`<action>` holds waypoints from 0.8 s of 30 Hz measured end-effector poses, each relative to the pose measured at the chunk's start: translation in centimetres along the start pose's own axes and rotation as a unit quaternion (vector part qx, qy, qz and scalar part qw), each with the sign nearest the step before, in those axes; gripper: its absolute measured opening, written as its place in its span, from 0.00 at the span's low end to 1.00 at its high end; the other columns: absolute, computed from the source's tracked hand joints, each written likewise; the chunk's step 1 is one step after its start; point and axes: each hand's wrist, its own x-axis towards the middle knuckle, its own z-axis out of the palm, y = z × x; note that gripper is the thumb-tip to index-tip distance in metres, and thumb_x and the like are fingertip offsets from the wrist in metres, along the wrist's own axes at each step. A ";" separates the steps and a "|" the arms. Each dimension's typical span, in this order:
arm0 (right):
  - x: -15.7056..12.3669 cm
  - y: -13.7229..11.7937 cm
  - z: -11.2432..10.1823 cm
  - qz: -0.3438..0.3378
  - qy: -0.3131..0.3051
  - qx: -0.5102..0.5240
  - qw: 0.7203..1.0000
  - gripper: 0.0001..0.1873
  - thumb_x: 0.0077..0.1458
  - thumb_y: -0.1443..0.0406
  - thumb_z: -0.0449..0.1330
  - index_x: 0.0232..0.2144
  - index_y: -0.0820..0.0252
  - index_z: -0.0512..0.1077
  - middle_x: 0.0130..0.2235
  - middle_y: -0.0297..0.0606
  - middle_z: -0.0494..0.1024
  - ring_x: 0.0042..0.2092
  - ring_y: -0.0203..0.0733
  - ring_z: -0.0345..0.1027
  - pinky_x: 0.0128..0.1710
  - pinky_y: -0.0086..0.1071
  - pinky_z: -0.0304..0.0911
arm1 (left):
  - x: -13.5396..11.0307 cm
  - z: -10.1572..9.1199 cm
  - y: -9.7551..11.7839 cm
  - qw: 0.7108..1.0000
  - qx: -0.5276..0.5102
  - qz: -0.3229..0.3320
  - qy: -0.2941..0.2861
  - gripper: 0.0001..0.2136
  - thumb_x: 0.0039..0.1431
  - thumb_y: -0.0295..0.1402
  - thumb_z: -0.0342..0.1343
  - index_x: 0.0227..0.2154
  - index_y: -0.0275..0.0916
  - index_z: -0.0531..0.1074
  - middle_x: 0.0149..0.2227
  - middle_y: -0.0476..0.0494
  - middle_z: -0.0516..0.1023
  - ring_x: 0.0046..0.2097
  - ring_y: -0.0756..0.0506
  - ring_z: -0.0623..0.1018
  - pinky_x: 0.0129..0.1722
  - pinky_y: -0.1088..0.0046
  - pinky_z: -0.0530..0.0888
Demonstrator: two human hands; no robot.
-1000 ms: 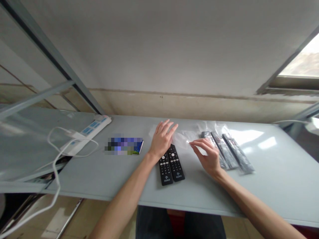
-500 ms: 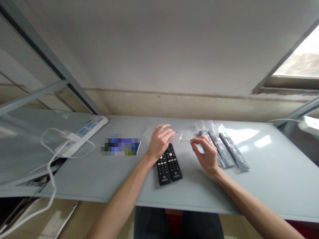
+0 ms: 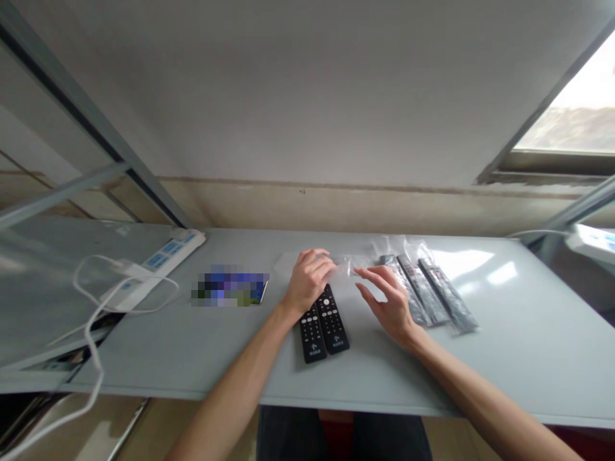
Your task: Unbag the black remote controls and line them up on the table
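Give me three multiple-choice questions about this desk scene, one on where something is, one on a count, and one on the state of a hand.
1. Where is the white power strip relative to the two unbagged black remotes?
A) To their left
B) To their right
C) Underneath them

2. How many remotes in clear plastic bags lie on the table?
A) One
B) Two
C) Three

3. What state is the right hand in?
A) Clenched into a fist
B) Open, fingers extended, holding no remote
C) Gripping a remote

Answers:
1. A, the strip lies further left along the table.
2. C, three bagged remotes lie side by side at the right.
3. B, its fingers are extended and no remote is in it.
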 end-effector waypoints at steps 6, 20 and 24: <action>-0.2 0.1 0.0 -0.006 -0.012 -0.023 1.000 0.19 0.67 0.70 0.62 0.57 0.48 0.78 0.42 0.40 0.77 0.43 0.46 0.71 0.44 0.42 0.70 | 0.1 -0.1 0.6 0.999 -0.008 0.006 -0.032 0.08 0.74 0.30 0.53 0.43 0.38 0.78 0.42 0.44 0.84 0.55 0.41 0.76 0.57 0.60 0.70; 0.0 -0.3 0.2 -0.054 -0.053 -0.079 0.994 0.12 0.66 0.69 0.65 0.50 0.51 0.78 0.48 0.43 0.77 0.48 0.50 0.69 0.49 0.48 0.70 | 0.4 -0.4 1.5 0.993 0.026 0.031 -0.112 0.15 0.75 0.29 0.50 0.60 0.37 0.71 0.49 0.39 0.82 0.54 0.41 0.76 0.57 0.60 0.71; -0.1 -0.2 0.3 -0.062 -0.043 -0.077 0.994 0.08 0.65 0.72 0.63 0.42 0.54 0.77 0.46 0.43 0.77 0.47 0.48 0.70 0.48 0.47 0.69 | 0.5 -0.5 1.7 0.990 0.030 0.046 -0.132 0.15 0.75 0.27 0.49 0.59 0.36 0.71 0.48 0.40 0.82 0.54 0.41 0.76 0.58 0.61 0.70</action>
